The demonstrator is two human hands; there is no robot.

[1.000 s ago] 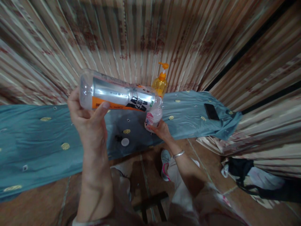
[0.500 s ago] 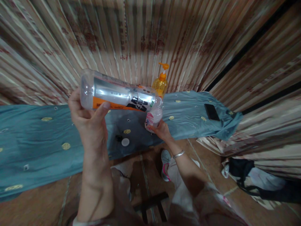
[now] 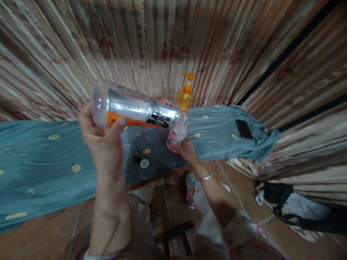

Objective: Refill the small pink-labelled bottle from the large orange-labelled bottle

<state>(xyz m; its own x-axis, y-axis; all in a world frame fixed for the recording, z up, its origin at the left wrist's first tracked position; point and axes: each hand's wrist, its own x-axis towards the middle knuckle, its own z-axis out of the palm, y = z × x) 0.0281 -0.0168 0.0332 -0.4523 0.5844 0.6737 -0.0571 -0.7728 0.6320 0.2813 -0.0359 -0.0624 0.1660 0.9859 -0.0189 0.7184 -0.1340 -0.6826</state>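
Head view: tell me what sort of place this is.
Probably a room in a home: patterned curtains along the walls, a cloth-covered table with a pump soap bottle and a phone, and a tiled floor.

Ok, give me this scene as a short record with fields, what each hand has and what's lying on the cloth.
left hand: holds large clear bottle tipped on its side, mouth toward the right
right hand: grips small bottle upright, under the large bottle's mouth
bottle mouths: meeting or nearly so; contact cannot be told
blue cloth: spread along the striped curtain
on cloth: white cap, small dark cap, orange pump bottle, black phone
right wrist: silver bangle
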